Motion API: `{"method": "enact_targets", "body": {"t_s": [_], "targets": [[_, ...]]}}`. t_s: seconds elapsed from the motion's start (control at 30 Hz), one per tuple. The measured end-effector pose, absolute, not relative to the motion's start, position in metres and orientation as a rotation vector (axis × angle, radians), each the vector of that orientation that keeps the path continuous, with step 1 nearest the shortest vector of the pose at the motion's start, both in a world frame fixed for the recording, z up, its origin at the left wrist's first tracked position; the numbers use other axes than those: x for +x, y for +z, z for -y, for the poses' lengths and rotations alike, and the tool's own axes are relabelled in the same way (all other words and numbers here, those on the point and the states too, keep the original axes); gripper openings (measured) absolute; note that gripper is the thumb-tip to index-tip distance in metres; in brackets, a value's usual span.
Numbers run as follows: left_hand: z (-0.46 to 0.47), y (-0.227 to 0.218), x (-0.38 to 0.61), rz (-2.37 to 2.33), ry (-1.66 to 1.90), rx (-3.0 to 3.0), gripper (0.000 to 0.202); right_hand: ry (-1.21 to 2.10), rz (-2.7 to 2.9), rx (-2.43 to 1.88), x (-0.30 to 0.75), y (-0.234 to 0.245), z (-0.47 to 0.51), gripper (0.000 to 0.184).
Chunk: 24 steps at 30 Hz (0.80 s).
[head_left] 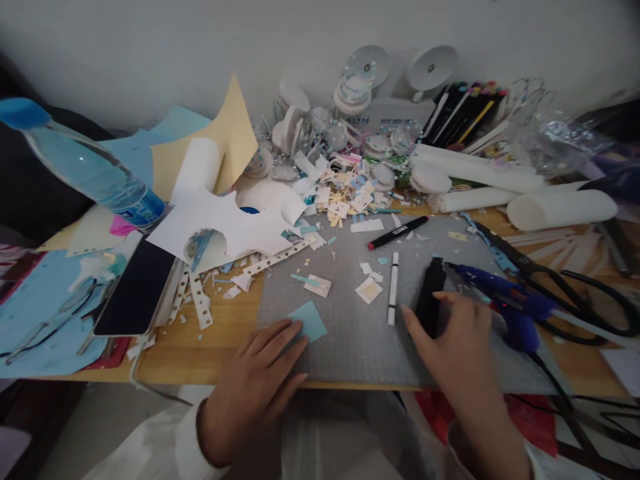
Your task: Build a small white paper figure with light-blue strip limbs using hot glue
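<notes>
My left hand [265, 373] lies flat at the front edge of the grey cutting mat [345, 360], its fingertips resting on a small light-blue paper piece [314, 321]. My right hand [457, 340] hovers around a black tool [431, 297] that looks like a utility knife and lies on the mat. The thumb is spread to its left and the index finger reaches over its right side; a gap shows between thumb and tool. Just left of that hand lies a white double-ended marker [393, 289]. A blue glue gun [505, 290] lies close by on the right.
Black scissors [555, 280] and white paper rolls [563, 208] are at right. A black pen [399, 232] lies on the mat below piled paper scraps [350, 190]. At left are a phone [135, 287], a cut-out white sheet [240, 230] and a tilted water bottle [95, 167].
</notes>
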State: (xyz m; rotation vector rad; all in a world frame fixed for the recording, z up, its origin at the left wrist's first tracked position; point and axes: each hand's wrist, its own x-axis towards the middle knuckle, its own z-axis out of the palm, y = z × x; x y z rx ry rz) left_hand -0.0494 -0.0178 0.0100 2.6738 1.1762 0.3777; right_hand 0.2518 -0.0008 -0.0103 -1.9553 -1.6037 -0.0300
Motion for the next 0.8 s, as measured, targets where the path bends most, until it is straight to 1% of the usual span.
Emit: {"method": "enact_targets", "body": {"t_s": [0.1, 0.17, 0.27, 0.4, 0.47, 0.6, 0.67, 0.73, 0.8], "targets": [[0.018, 0.012, -0.041, -1.132, 0.377, 2.676, 0.033, 0.041, 1.616, -1.970, 0.253, -0.017, -0.002, 0.041], [0.017, 0.012, -0.039, -1.126, 0.385, 2.679, 0.030, 0.064, 1.604, -1.942, 0.255, -0.016, 0.000, 0.041], [0.014, 0.012, -0.038, -1.131, 0.394, 2.687, 0.027, 0.120, 1.580, -1.857, 0.256, -0.004, 0.012, 0.042], [0.011, 0.013, -0.039, -1.123, 0.422, 2.683, 0.023, 0.234, 1.468, -1.790, 0.253, 0.016, 0.034, 0.038], [0.010, 0.013, -0.038, -1.112, 0.459, 2.676, 0.023, 0.416, 1.359, -1.757, 0.248, 0.022, 0.042, 0.033], [0.008, 0.010, -0.036, -1.134, 0.540, 2.684, 0.024, 1.091, 1.134, -1.447, 0.234, 0.025, 0.049, 0.032], [0.006, 0.007, -0.036, -1.144, 0.562, 2.702, 0.023, 1.364, 1.009, -1.346, 0.226, 0.026, 0.050, 0.031], [0.004, 0.003, -0.035, -1.126, 0.587, 2.713, 0.023, 1.521, 0.868, -1.346, 0.220, 0.028, 0.051, 0.029], [0.002, 0.000, -0.035, -1.086, 0.608, 2.712, 0.023, 1.581, 0.768, -1.344, 0.218, 0.030, 0.053, 0.031]]}}
